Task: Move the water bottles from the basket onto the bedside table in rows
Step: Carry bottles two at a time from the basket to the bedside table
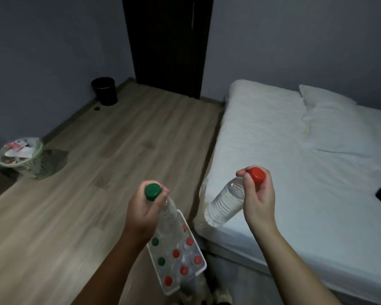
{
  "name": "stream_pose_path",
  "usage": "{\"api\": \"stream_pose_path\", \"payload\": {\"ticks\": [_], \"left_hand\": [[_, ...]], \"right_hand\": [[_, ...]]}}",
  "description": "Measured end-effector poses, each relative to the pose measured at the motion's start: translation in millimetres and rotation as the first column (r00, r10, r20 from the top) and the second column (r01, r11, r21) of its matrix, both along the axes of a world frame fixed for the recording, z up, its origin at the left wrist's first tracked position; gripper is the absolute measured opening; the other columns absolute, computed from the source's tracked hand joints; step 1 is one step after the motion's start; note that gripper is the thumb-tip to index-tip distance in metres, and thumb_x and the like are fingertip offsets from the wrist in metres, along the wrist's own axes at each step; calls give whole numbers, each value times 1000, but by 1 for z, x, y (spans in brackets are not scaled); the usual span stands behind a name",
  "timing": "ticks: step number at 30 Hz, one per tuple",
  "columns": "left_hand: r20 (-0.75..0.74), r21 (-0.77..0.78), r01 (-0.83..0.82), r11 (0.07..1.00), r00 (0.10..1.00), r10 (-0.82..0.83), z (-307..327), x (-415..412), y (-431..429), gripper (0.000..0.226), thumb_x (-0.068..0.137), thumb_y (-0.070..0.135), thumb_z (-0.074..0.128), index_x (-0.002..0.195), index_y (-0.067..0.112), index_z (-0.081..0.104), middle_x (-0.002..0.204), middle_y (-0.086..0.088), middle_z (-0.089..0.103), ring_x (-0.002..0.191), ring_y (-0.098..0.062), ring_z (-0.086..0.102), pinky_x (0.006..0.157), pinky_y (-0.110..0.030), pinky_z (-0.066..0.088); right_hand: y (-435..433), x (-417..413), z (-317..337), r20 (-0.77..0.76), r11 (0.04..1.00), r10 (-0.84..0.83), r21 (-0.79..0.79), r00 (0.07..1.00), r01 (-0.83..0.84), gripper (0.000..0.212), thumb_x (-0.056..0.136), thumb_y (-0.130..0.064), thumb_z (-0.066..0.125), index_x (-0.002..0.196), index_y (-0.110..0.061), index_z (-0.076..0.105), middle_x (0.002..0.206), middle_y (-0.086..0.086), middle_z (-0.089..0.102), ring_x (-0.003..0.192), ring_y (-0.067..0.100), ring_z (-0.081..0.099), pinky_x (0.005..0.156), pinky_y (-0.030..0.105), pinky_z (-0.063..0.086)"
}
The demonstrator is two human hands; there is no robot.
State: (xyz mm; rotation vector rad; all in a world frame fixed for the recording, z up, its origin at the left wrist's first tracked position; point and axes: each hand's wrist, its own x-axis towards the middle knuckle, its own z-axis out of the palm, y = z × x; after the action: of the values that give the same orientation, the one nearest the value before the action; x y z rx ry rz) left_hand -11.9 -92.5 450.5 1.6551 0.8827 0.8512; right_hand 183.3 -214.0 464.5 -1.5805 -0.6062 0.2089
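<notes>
Green-cap bottle [163, 208]: pinched at neck by left hand [144, 211], above basket [201, 258].
Red-cap bottle [226, 204]: pinched by right hand [259, 198], right of basket.

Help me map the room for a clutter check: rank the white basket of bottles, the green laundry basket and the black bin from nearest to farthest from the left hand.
1. White basket of bottles, on the floor just below the left hand.
2. Green laundry basket, far left by the wall.
3. Black bin, back corner beside the dark door.
</notes>
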Motion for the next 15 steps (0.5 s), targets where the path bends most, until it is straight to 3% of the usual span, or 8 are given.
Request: {"api": "stream_pose_path", "payload": {"ticks": [5, 9, 15], "left_hand": [[-94, 67, 113, 991, 990, -107, 6, 17, -2, 30, 77, 48, 52, 79, 18, 56, 70, -10, 63, 65, -25, 61, 63, -42, 51], [-79, 82, 124, 989, 990, -118, 20, 41, -19, 32, 74, 48, 52, 74, 16, 57, 67, -9, 64, 66, -25, 62, 63, -37, 50], [-71, 150, 300, 942, 954, -293, 31, 95, -84, 32, 74, 48, 55, 69, 17, 57, 63, -5, 64, 63, -20, 61, 63, -31, 47]], "right_hand": [[-15, -4, 8, 38, 983, -179, -31, 983, 180, 28, 78, -37, 55, 89, -11, 57, 84, 2, 65, 80, 11, 62, 75, 17, 46], [-51, 2, 12, 44, 938, -339, -64, 940, 342, 11, 80, -22, 60, 75, -14, 54, 75, 13, 65, 74, 25, 62, 71, 30, 47], [-152, 18, 16, 60, 839, -534, -84, 843, 538, 20, 85, -11, 63, 68, -3, 56, 64, 8, 66, 66, 18, 62, 64, 18, 45]]}}
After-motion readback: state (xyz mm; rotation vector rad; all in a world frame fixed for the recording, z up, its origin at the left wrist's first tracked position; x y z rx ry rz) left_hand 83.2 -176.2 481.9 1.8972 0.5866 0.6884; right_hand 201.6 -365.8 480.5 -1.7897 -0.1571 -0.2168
